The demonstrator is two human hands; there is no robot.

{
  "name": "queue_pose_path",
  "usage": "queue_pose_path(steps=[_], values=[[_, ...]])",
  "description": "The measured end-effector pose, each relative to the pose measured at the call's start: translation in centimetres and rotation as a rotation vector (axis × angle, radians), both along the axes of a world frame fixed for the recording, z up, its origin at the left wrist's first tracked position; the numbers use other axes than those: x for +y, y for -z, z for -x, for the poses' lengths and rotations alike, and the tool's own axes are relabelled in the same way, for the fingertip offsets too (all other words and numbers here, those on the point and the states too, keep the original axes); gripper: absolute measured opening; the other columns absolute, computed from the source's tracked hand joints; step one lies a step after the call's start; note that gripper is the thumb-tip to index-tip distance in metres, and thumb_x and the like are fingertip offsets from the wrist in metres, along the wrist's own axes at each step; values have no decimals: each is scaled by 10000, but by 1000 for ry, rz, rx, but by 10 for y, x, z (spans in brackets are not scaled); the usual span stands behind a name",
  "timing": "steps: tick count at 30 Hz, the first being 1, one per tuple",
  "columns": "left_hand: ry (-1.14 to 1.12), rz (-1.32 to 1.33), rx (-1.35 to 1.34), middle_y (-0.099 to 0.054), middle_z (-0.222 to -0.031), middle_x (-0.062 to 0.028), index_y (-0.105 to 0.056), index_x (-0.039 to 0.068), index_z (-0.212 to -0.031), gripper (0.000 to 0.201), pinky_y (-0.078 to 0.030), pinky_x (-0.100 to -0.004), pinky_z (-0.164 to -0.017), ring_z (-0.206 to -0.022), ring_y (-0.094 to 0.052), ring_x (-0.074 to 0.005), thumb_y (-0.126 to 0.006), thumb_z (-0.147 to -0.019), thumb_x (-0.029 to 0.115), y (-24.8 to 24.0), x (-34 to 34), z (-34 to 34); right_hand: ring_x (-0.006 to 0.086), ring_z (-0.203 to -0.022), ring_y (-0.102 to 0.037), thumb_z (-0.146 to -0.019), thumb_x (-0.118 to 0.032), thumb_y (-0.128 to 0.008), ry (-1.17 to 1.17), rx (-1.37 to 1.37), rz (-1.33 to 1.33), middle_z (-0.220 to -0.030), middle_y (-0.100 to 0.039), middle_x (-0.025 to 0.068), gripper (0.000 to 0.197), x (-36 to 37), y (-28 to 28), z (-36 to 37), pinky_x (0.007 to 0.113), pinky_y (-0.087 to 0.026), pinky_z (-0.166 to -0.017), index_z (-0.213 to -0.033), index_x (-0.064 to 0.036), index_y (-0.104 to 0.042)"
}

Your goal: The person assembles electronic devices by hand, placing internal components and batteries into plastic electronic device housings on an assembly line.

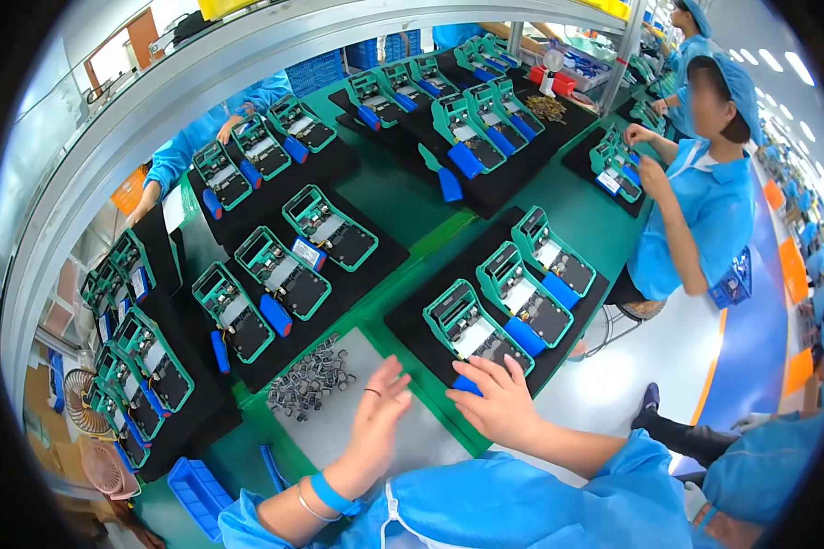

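My left hand is raised over the grey sheet, its fingers apart and nothing seen in it. My right hand reaches to the near end of a green device housing, fingers stretched out. Under and between those fingers shows a blue battery pack; its contact with the hand is partly hidden. Two more green housings stand in the same row on a black mat, with blue packs beside them. Small metal parts lie heaped left of my left hand.
More housings stand on black mats to the left and far side. A blue tray lies lower left, near a pink fan. One co-worker sits at the right; another's hand touches housings at the far left. A metal frame crosses above.
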State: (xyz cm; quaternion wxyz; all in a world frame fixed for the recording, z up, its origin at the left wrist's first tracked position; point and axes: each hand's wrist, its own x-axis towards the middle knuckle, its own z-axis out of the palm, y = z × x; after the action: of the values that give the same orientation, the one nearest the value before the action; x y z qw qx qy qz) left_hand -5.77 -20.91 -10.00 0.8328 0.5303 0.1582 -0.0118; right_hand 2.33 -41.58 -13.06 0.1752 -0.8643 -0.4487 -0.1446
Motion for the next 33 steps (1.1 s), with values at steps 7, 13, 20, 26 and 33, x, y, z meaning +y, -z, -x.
queue_pose_path(steps=[7,13,20,26,33], values=[[-211,-29,-41,-445,-1475,-115,-376,76,-1496,632,-348,-405,-1053,-1322,-442,-244,-574,-937,295,-22,32,15,252,-1291,-506,-783,-229,-734,17,-9,54,-1351,-581,16,231,-4,-3,-32,643,-313,-1056,-1013,-249,-733],[-240,-48,-73,-489,-1440,-124,-382,65,-1495,586,-369,-380,-1051,-1287,-495,-228,-544,-980,292,-30,64,29,345,-1335,-459,-744,-116,-743,121,-49,53,-1387,-553,95,277,-59,-4,-103,629,-262,-1067,-1004,-209,-742],[-380,-267,-151,-557,-1358,-121,-447,36,-1443,500,-399,-355,-1058,-1236,-539,-224,-564,-996,227,-22,125,49,366,-1417,-359,-844,-109,-674,311,-190,192,-1468,-484,97,217,-66,-3,-148,693,-180,-1127,-1040,-181,-732],[-446,-1433,-74,-416,-1448,-299,-456,38,-1424,618,-317,-492,-1141,-1384,-358,-457,-685,-880,219,-7,167,17,370,-1278,-496,-833,-42,-666,-35,46,-76,-1331,-560,137,336,31,-21,-105,488,-373,-1073,-1165,-95,-664],[-434,-1519,95,-284,-1546,-315,-388,60,-1497,711,-249,-494,-1184,-1467,-231,-463,-683,-902,311,5,205,-14,383,-1261,-512,-917,-77,-610,-118,261,-260,-1368,-548,166,351,151,-33,-159,427,-424,-1063,-1267,-53,-613]])
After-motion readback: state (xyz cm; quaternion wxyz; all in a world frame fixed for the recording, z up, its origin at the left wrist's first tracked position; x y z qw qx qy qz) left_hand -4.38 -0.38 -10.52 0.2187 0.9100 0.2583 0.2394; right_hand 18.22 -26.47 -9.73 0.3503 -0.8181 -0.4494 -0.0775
